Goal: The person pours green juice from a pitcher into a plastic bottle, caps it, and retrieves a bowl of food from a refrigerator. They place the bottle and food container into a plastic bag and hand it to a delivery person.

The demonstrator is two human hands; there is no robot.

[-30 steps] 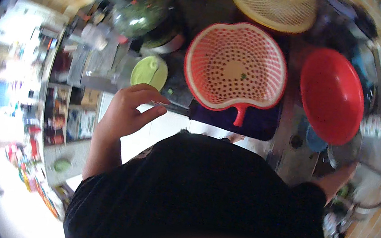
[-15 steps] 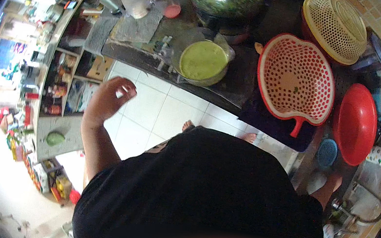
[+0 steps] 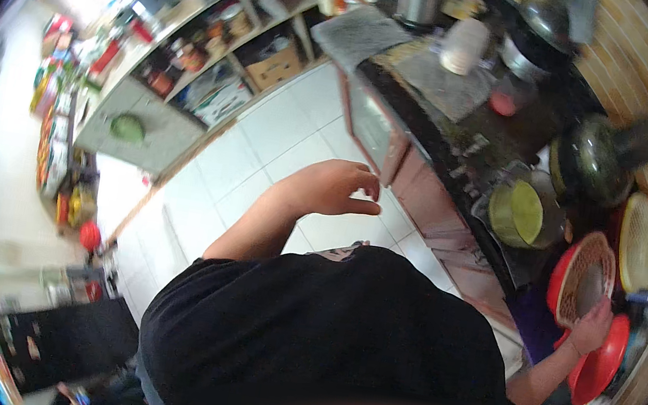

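My left hand [image 3: 340, 189] hangs over the tiled floor, thumb and fingers apart, with nothing in it. At the far right, my right hand [image 3: 592, 328] grips a round greyish strainer [image 3: 590, 294]; blur hides its details. The strainer is over the red and cream colander [image 3: 560, 276], and I cannot tell whether they touch. Below my right hand sits a red basin [image 3: 599, 369]. A clear jug of green liquid [image 3: 517, 213] stands on the dark counter, left of the colander.
Beyond the jug stands a rounded dark glass vessel [image 3: 596, 159], with a cream perforated basket [image 3: 643, 242] nearby. A white cup [image 3: 465, 46] rests on a grey cloth [image 3: 443, 78]. Open shelves [image 3: 230, 46] line the far left side. The counter edge [image 3: 438, 165] runs diagonally.
My view has swung left, so the counter now shows further right. My right hand has come up from beside the sink to the colander with the strainer. My left hand remains free.
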